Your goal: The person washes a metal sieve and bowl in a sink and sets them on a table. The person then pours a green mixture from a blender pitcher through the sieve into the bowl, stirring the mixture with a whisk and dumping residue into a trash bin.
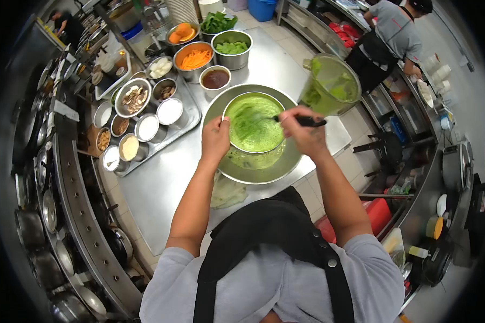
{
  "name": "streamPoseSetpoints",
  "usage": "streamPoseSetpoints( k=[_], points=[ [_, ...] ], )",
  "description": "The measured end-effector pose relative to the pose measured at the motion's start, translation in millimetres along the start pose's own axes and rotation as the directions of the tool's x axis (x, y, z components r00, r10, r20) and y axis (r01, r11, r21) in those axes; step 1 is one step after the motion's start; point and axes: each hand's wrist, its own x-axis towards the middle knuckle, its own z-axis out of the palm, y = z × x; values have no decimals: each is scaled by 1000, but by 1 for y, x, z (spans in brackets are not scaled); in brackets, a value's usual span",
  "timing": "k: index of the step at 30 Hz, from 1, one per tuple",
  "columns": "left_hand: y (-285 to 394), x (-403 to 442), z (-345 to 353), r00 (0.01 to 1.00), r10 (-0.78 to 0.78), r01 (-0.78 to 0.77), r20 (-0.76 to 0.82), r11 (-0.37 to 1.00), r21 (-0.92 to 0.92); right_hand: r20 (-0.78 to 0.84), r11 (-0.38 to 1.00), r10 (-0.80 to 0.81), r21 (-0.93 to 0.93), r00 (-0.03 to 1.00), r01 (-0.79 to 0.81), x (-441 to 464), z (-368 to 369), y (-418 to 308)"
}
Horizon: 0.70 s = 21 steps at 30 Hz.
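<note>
Our L hand (215, 137) has its fingers closed on the near-left rim of the round metal-rimmed vessel (255, 153), thumb toward the top edge (fingers on the far side are hidden). Our R hand (303, 129) has its fingers curled tight round the black handle (315, 121) of a tool, held at a slant; its working end is blurred in the green liquid (246, 110), so we can't tell its type. As we judge it, we're mid-stir, w/ the liquid spread across most of the vessel. Any further stroke calls for a firm L grip and a low, level sweep w/ the R, since a hard push could slop liquid over the rim.

The vessel is at center frame, in or over the large metal bowl (226, 167), w/ more green below it (prob. a strainer, but mesh isn't clear). Just right of the bowl, upper right of center, is a clear pitcher (337, 81) w/ green bits inside. Above the bowl: brown liquid (215, 79), orange strips (195, 59), leafy greens (231, 47). Upper left: a tray (191, 121) of small containers. Upper right corner: another person (393, 27), well apart from us.
</note>
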Motion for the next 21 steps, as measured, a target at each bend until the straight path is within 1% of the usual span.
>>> streamPoseSetpoints(
  k=[1, 2, 3, 5, 6, 7, 8, 9, 10, 11, 12, 13, 14, 15, 17, 18, 21],
  points=[
    [1, 0, -2, 999, -34, 34, 4, 999, -8, 101, 999, 29, 18, 994, -31, -8, 2, -19],
    [-18, 6, -3, 1000, -12, 12, -21, 1000, 19, 80, 993, 94, 59, 992, -99, -11, -6, -17],
    [-22, 6, -8, 999, 20, -19, -29, 999, 34, 64, 981, 159, 103, 985, -165, -13, -15, -15],
    [-27, 6, -11, 996, 83, -80, -45, 995, 59, -64, 986, 169, 16, 984, -168, -6, -29, -16],
    [-21, 4, -8, 997, 21, -18, -78, 999, 39, -88, 996, 85, -28, 993, -87, 0, -24, -3],
    [-15, 1, -6, 999, -6, 8, -51, 999, 42, -106, 997, -6, -76, 994, -2, 5, -13, 5],
    [-9, 2, -4, 999, -27, 28, -33, 999, 43, -42, 998, -54, -47, 998, 52, 2, -4, 6],
    [-6, 3, -6, 999, -49, 50, -21, 998, 48, 62, 992, 126, 5, 990, -127, -8, 1, -17],
    [-10, 5, -7, 998, -67, 67, -20, 998, 17, 85, 992, 122, 12, 989, -123, -12, -3, -17],
    [-18, 5, -9, 998, -44, 44, -36, 999, 9, 112, 992, 121, 22, 986, -124, -15, -12, -14],
    [-18, 4, -11, 998, -20, 21, -51, 1000, 0, 32, 985, 161, 61, 986, -163, -14, -19, -14],
    [-17, 5, -12, 998, 5, -5, -66, 1000, -13, -11, 995, 100, 12, 995, -100, -8, -28, -14],
    [-15, 3, -15, 998, 54, -52, -34, 996, 70, -88, 992, 114, 58, 990, -109, -1, -23, -12],
    [-16, 3, -12, 999, 33, -31, -31, 997, 76, -169, 988, 133, 102, 977, -117, 2, -15, -8],
    [-19, 7, -5, 999, 3, 0, -34, 997, 80, -71, 998, -23, 55, 997, 27, 3, 2, 1],
    [-23, 8, -3, 999, 3, -1, -45, 999, 41, 26, 997, 50, 53, 998, -51, -4, 4, -8],
    [-18, 1, -12, 996, -82, 81, -33, 996, -28, 7, 986, 147, 79, 989, -147, -10, -21, -14]
  ],
)
